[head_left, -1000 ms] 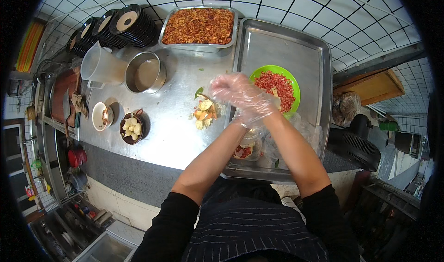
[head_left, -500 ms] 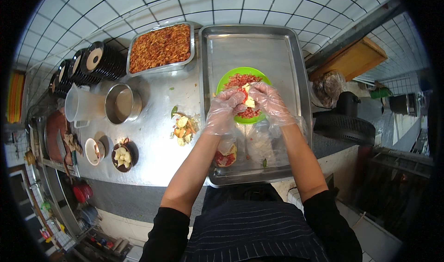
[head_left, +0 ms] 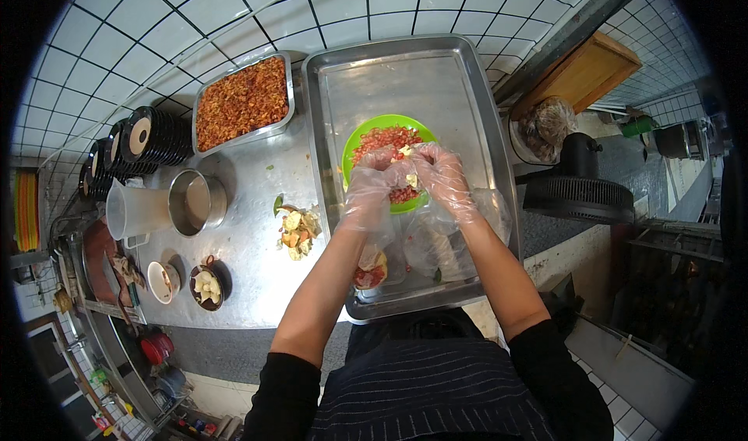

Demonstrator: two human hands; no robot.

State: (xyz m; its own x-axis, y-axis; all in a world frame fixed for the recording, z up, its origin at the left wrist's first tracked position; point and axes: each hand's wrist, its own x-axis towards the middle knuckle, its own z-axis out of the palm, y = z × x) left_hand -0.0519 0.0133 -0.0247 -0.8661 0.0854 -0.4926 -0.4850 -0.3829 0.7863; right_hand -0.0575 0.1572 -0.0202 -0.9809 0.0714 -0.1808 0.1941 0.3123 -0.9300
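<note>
Both my hands wear clear plastic gloves and meet over a bright green plate (head_left: 348,154) holding red pomegranate seeds (head_left: 389,139). Between them is a pale yellow-and-red pomegranate piece (head_left: 411,180), mostly covered by fingers. My left hand (head_left: 371,190) has its fingers curled round its left side; my right hand (head_left: 441,178) pinches it from the right. The plate rests on a large metal tray (head_left: 487,121). Nearer me on that tray lies another cut pomegranate piece (head_left: 371,274), partly behind my left forearm, beside a clear plastic bag (head_left: 436,242).
Left of the tray lie peel scraps (head_left: 298,231). Farther left are a metal pot (head_left: 196,202), a plastic jug (head_left: 136,209), a white cup (head_left: 163,283) and a bowl of pale pieces (head_left: 206,287). A container of reddish-brown crumbly food (head_left: 241,106) stands behind. A black fan (head_left: 580,195) is at right.
The view has shifted slightly, so the tray and plate sit farther left. My hands stay together over the plate, their fingers moved on the pomegranate piece, of which less shows.
</note>
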